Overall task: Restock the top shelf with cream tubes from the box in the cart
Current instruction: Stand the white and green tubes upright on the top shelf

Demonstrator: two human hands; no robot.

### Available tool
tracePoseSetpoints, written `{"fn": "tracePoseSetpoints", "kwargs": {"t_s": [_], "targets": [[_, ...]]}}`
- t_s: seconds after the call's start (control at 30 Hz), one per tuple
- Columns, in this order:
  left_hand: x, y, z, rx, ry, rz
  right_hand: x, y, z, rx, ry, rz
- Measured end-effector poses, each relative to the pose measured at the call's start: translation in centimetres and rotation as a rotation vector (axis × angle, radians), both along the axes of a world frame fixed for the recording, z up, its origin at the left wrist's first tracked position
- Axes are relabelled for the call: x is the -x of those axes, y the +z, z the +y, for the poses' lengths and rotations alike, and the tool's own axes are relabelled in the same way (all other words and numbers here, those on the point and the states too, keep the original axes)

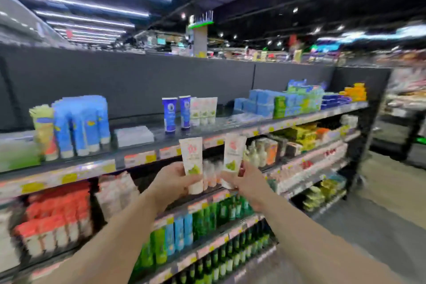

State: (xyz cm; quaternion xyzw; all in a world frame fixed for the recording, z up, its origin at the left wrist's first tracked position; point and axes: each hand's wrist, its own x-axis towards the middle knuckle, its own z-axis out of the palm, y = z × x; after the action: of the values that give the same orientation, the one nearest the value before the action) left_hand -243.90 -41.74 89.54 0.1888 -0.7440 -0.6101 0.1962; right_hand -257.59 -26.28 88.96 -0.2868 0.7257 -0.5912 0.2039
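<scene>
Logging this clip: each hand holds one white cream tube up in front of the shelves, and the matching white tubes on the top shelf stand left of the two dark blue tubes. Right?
Not quite. The head view shows the matching white tubes right of the two dark blue tubes. The rest holds: the left hand and right hand each hold a tube.

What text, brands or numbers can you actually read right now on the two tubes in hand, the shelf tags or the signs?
None can be read.
Cream tube in the left hand: pink emblem and green motif, lettering blurred.
Cream tube in the right hand: same design, lettering blurred.
Price tags on the top shelf edge: yellow and orange patches, print too blurred.
Blue tubes on the top shelf: logo too small.
Distant store signs: blurred.
</scene>
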Motion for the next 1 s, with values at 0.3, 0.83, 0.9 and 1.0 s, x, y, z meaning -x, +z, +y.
{"fn": "tracePoseSetpoints", "kwargs": {"t_s": [0.3,0.83,0.9,1.0], "targets": [[18.4,2.0,1.6,0.033,-0.084,0.076,15.3,1.7,5.0,0.076,-0.153,0.070],[34.4,4.7,-11.7,0.275,0.237,-0.005,39.1,5.1,-14.2,0.055,0.108,0.134],[35.4,4.4,-12.3,0.268,0.290,-0.032,41.1,5.8,-16.9,0.019,0.155,0.209],[36.3,3.8,-12.8,0.197,0.388,-0.046,43.0,6.3,-20.4,-0.033,0.252,0.330]]}}
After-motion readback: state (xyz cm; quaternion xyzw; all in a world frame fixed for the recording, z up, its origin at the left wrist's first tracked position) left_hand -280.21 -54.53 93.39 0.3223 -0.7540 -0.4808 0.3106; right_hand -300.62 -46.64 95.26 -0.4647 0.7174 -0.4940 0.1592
